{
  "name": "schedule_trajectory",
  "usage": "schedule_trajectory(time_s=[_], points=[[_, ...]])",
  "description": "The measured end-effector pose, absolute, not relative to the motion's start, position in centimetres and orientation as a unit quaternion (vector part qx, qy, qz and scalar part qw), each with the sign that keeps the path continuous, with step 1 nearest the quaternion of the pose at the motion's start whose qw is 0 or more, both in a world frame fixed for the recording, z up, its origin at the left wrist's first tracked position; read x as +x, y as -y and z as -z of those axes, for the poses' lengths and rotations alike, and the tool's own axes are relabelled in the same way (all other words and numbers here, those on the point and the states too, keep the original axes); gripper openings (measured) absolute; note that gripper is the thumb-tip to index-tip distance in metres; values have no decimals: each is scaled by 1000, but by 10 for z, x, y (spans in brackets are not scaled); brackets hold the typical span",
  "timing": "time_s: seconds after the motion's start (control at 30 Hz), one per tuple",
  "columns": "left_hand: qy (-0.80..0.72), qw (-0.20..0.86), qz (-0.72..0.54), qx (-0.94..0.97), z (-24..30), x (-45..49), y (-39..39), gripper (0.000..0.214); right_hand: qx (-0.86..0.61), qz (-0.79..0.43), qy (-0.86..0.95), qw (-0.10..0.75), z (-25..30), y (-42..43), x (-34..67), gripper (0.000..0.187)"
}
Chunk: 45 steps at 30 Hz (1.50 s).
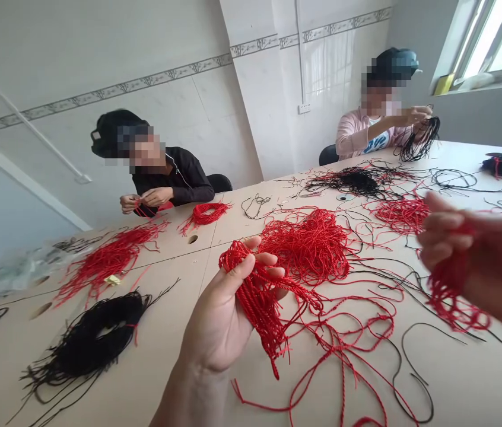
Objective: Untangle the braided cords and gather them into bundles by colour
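My left hand [226,314] is closed around a bundle of red braided cords [257,302], thumb on top, with looped ends hanging below the palm. At the right, my right hand [464,237] is curled and somewhat blurred, with more red cord [451,290] draping beneath its fingers. Just beyond my left hand lies a large tangled pile of red cords [311,243]. Loose red cords [344,350] spread over the table between my hands, with a few thin black cords among them.
A coiled black cord bundle [95,335] lies at left, near a red cord pile [113,255] and clear plastic bags [15,270]. Black cords [358,181] lie at the far side of the table [171,385]. Two people [175,172] sit opposite, handling red and black cords.
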State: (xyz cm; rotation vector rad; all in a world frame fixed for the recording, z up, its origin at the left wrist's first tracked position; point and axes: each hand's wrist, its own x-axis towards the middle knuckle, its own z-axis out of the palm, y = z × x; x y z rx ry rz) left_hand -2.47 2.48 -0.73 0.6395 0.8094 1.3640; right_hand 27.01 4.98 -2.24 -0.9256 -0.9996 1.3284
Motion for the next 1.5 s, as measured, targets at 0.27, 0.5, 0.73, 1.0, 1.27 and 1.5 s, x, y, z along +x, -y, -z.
schedule_trajectory(time_s=[0.27, 0.5, 0.73, 1.0, 1.27, 1.5], points=[[-358, 652, -572, 346, 8, -20, -18, 31, -333, -608, 637, 338, 25, -49, 190, 32], [-349, 667, -535, 382, 13, -20, -16, 38, -359, -513, 727, 282, 20, -48, 179, 22], [-382, 662, -544, 347, 13, -23, -24, 38, -289, -704, 524, 382, 23, -58, 209, 32], [-400, 643, -573, 313, 9, -36, -36, 33, -236, -752, 394, 472, 17, -57, 242, 27], [-401, 614, -620, 278, 2, -44, -41, 33, -250, -740, 346, 520, 14, -54, 253, 30], [-418, 591, -636, 266, -4, -43, -40, 34, -216, -767, 365, 481, 18, -52, 244, 19]])
